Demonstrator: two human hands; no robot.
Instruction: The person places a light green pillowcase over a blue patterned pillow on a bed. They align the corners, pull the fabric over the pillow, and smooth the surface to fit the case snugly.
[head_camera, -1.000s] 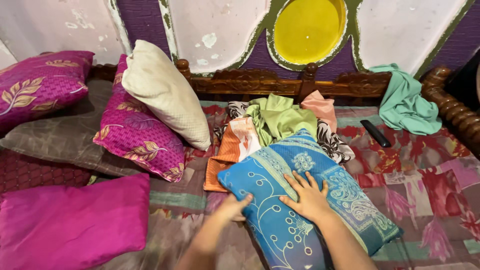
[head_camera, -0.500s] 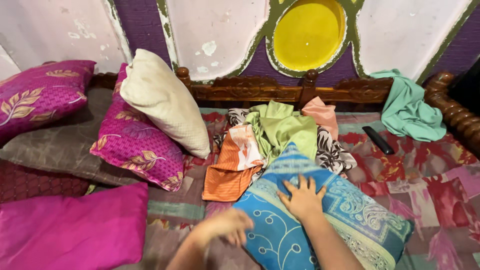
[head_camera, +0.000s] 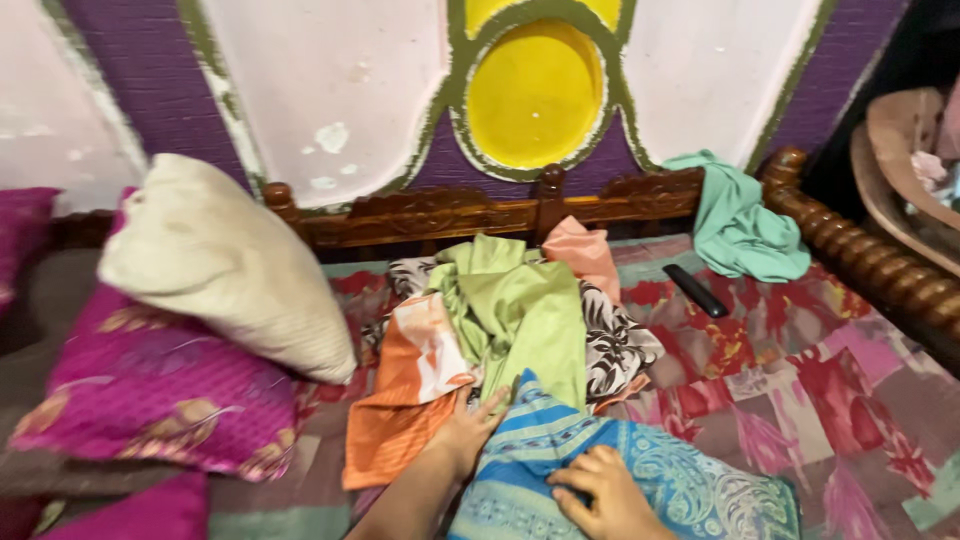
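Note:
A blue patterned cloth (head_camera: 680, 480) lies folded on the bed at the bottom centre. My right hand (head_camera: 600, 495) rests on it, fingers curled into the fabric. My left hand (head_camera: 465, 435) lies flat with fingers spread at the cloth's left edge, touching the orange and white cloth (head_camera: 410, 390). Just beyond is a heap of clothes: a light green garment (head_camera: 520, 310), a black and white patterned piece (head_camera: 615, 345) and a pink one (head_camera: 585, 255).
A cream pillow (head_camera: 220, 265) leans on magenta cushions (head_camera: 150, 390) at the left. A carved wooden headboard (head_camera: 420, 215) runs along the wall. A mint green cloth (head_camera: 740, 225) hangs at the right corner, a black remote (head_camera: 697, 290) beside it on the patchwork bedspread (head_camera: 830, 390).
The view has tilted up and moved closer to the clothes heap. My left hand has moved forward to the orange cloth; my right hand has slid back down the blue cloth and curled.

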